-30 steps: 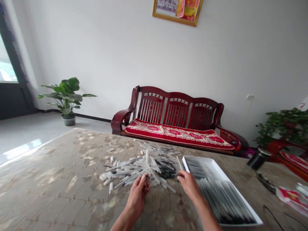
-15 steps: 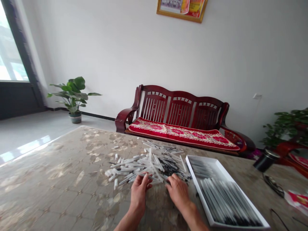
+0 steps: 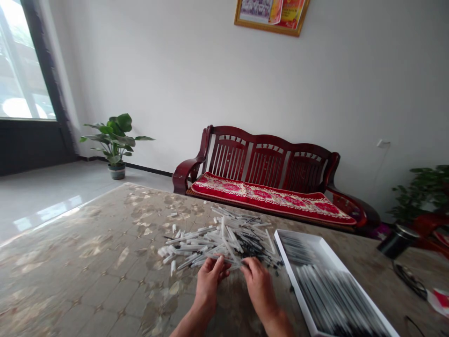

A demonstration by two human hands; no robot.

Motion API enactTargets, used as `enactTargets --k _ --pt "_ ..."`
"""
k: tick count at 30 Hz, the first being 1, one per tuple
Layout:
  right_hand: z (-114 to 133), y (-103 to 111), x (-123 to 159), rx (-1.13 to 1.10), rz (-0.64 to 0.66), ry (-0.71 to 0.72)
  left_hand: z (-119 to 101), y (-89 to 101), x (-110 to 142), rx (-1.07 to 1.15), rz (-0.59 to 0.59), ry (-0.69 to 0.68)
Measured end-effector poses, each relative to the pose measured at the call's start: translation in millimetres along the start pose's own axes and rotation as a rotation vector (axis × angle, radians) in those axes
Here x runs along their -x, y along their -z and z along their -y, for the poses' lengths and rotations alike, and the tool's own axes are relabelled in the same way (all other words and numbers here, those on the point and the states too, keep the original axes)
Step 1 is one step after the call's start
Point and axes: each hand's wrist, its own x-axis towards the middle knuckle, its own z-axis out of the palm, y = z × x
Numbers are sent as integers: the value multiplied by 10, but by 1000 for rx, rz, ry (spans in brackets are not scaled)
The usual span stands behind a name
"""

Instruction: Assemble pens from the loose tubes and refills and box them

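Observation:
My left hand (image 3: pixel 209 277) is closed on a thin, clear pen barrel (image 3: pixel 231 261), thumb on top, at the near edge of the pile. Close by, my right hand (image 3: pixel 258 281) pinches at the right end of that barrel; whether it grips the barrel itself or a small dark part is too blurred to tell. Just beyond both hands lies a loose pile of translucent white pen parts (image 3: pixel 196 241), long tubes and short caps mixed. Small black pieces (image 3: pixel 256 244) are gathered on the pile's right side.
A white open box (image 3: pixel 336 252) with rows of pens (image 3: pixel 336 295) stands right of my right hand. Farther right are a black cylindrical container (image 3: pixel 398 241) and a dark cable (image 3: pixel 407 276). A patterned cloth (image 3: pixel 87 271) covers the table; a red wooden bench (image 3: pixel 266 161) stands behind.
My right hand has moved in to the end of the barrel, its fingers now pinched there. My left hand keeps hold of the barrel. The whole view has shifted slightly.

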Motion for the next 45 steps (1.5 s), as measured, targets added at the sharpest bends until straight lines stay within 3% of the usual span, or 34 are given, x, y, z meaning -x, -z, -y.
enactTargets --k 17,29,32,37,40,42,45 --pt "4 14 -6 -146 -115 38 8 17 -41 3 -26 -6" --pt "52 17 3 -188 -56 3 -10 -15 37 -76 40 -29" --pt "77 33 -12 -254 -14 -101 -33 -9 56 -101 67 -47" --pt "139 74 -70 -490 170 -454 -74 11 61 -153 124 -62" --pt "170 150 -107 -600 257 -584 -80 14 53 -192 159 -51" --pt "200 244 -133 -568 298 -552 -72 6 59 -221 181 -45" --pt "267 412 -164 -364 308 -338 -44 -13 79 -256 210 -51"
